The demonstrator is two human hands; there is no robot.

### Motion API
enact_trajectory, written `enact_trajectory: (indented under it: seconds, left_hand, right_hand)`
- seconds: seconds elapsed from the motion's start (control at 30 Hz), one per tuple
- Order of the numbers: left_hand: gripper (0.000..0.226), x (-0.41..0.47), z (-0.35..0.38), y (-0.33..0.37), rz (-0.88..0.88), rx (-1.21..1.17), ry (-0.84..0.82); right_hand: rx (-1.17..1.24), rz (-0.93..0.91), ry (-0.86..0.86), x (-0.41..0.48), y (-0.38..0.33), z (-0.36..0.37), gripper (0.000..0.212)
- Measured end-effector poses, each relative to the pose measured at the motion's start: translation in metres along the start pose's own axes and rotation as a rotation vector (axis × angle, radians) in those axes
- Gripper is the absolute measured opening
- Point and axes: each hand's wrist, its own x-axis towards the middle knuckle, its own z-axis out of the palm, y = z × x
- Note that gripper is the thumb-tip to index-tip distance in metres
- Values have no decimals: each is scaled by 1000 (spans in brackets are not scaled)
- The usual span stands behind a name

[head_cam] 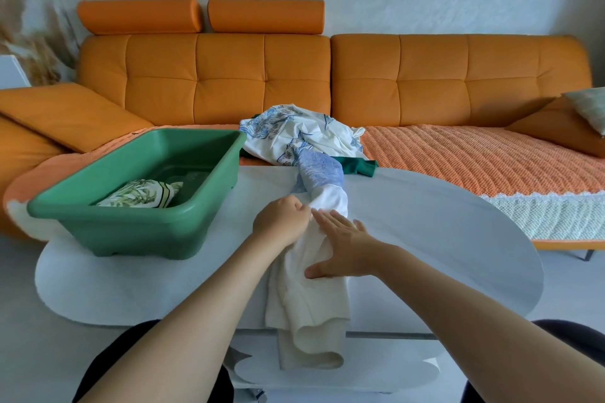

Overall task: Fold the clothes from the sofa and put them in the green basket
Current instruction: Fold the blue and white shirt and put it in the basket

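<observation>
Fabric ran in a long twisted rope from the sofa to the near edge of the white table (442,222): a white garment (307,304) whose far part, printed in pale blue, joined the pile of clothes (294,131) on the sofa seat. Where the garment ended and the pile began could not be made out. Its near end hung over the table edge in a loose fold, and the lowest part was partly lost against the pale floor.

The left hand (283,221) gripped the garment at mid-table, fingers curled tightly into the cloth, so the fingertips were hidden. Just to its right, the right hand (343,247) lay flat on the same garment, fingers straight and spread, thumb out towards the near side, pressing rather than holding.

A dark green garment (355,167) showed only as a strip under the right side of the pile. The green basket (137,226) stood on the left of the table, well apart from the hands, with a folded leaf-print cloth (140,195) in its near corner; the basket wall hid most of it. On the far right, a pale cushion (589,108) on the orange sofa (229,75) was cut off by the picture edge.
</observation>
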Motion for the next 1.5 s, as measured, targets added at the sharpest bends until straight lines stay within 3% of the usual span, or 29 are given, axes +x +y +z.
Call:
enact_trajectory:
  seconds: [0.1,0.2,0.27,0.33,0.5,0.63,0.73,0.8,0.83,0.93,1.07,1.17,1.27,1.33,1.43,1.5]
  left_hand:
    - [35,25,-3,6,-12,-125,-21]
    - [41,45,1,13,-15,-71,-44]
    - [31,55,6,13,15,-47,-65]
    - [21,63,10,9,34,-106,-65]
    - [13,76,7,-6,-126,-390,31]
    - [32,74,1,-25,-116,-58,27]
    - [34,72,3,-22,10,194,132]
    - [41,77,2,-14,251,245,315]
    - [43,80,2,-10,383,232,325]
    - [43,87,11,-17,536,300,29]
    - [69,93,21,-60,274,412,-281]
    - [76,98,18,-70,192,394,-309]
    - [78,98,16,-67,168,467,-266]
    - [78,94,15,-62,197,537,-144]
    - [61,89,13,-50,427,492,104]
    - [55,88,11,-41,606,370,74]
  right_hand:
    - [242,-29,66,13,0,-3,100]
    - [563,50,330,29,0,-8,67]
    - [566,75,525,39,6,-12,60]
    - [490,77,586,49,14,-14,58]
    - [356,71,439,67,21,-17,77]
    - [170,75,201,74,18,-10,82]
    - [49,103,111,81,17,-3,79]
    - [12,100,85,85,17,-4,83]
    - [5,92,74,88,19,-5,83]
    - [2,91,39,97,25,-8,66]
    - [122,216,-2,101,33,-14,59]
    - [128,245,118,94,30,-18,53]
    - [29,253,205,83,16,-24,37]
    - [-12,278,71,75,7,-28,46]
    - [-36,292,-73,63,-5,-27,50]
    - [47,311,-90,55,-11,-25,42]
